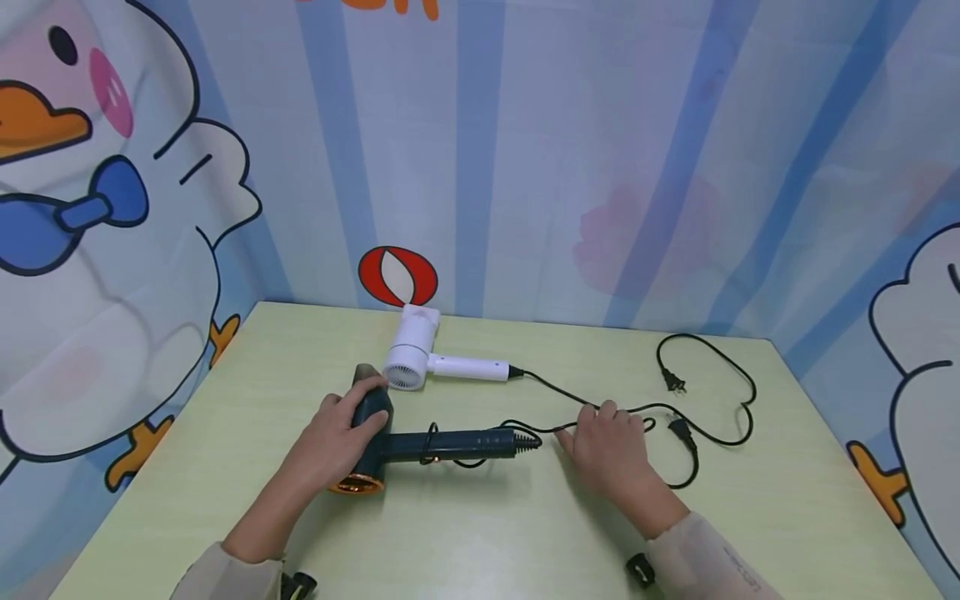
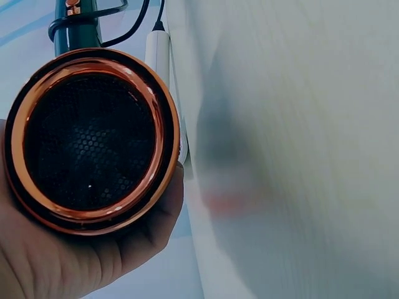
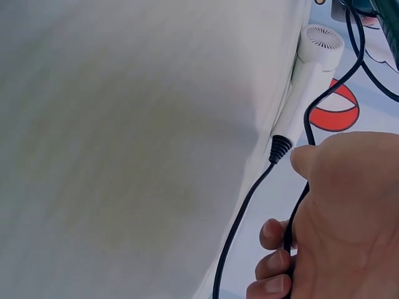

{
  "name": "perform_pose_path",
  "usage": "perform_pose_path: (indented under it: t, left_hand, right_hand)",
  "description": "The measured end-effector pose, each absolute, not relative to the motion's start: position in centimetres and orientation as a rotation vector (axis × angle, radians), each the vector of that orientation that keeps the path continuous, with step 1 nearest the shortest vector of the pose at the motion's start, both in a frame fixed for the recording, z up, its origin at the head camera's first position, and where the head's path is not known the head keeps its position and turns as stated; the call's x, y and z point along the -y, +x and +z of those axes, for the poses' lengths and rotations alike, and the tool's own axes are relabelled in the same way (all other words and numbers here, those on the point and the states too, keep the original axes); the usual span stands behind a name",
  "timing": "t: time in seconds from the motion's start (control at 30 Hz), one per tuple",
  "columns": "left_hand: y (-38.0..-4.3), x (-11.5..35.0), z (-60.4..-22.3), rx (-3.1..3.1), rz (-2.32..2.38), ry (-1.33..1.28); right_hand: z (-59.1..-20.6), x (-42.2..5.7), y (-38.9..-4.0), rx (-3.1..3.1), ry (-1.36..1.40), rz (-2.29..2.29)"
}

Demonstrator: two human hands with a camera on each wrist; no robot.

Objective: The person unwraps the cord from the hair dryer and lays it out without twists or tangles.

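A dark green hair dryer [image 1: 450, 445] with a copper-coloured rim is gripped round its barrel by my left hand [image 1: 337, 437]. In the left wrist view its round mesh end [image 2: 90, 142] faces the camera, with the fingers curled behind it. The black cord [image 1: 551, 429] loops round the handle and runs right into my right hand [image 1: 609, 446]. Curled fingers [image 3: 274, 265] hold that cord in the right wrist view. Behind, a white hair dryer [image 1: 468, 367] lies on the table, its handle pointing right.
The white dryer's cord crosses the pale table [image 1: 465, 533] to the right. Two black plugs, one farther back [image 1: 673, 381] and another nearer plug [image 1: 681, 429], lie there. A printed cloth backdrop [image 1: 525, 167] stands along the table's back edge.
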State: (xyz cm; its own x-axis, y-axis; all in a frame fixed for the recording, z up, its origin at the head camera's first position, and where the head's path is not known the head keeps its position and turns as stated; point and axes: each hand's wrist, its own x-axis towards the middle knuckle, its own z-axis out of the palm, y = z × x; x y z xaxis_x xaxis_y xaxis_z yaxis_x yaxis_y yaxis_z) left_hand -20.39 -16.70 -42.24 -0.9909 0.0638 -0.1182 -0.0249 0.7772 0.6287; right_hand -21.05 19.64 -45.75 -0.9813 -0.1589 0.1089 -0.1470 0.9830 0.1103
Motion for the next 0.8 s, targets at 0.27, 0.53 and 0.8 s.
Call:
perform_pose_path:
  t: [0.27, 0.53, 0.8]
  left_hand:
    - [-20.3, 16.6, -42.2, -2.829, 1.003, 0.031]
    - [-20.1, 16.6, -42.2, -2.822, 0.993, 0.040]
    - [-20.2, 16.6, -42.4, -2.828, 0.985, 0.052]
  right_hand:
    - [-45.9, -19.6, -21.5, 2.936, 0.202, -0.097]
    - [-45.9, -19.4, -21.9, 2.854, 0.170, -0.086]
    - [-45.6, -19.3, -22.2, 2.865, 0.128, -0.047]
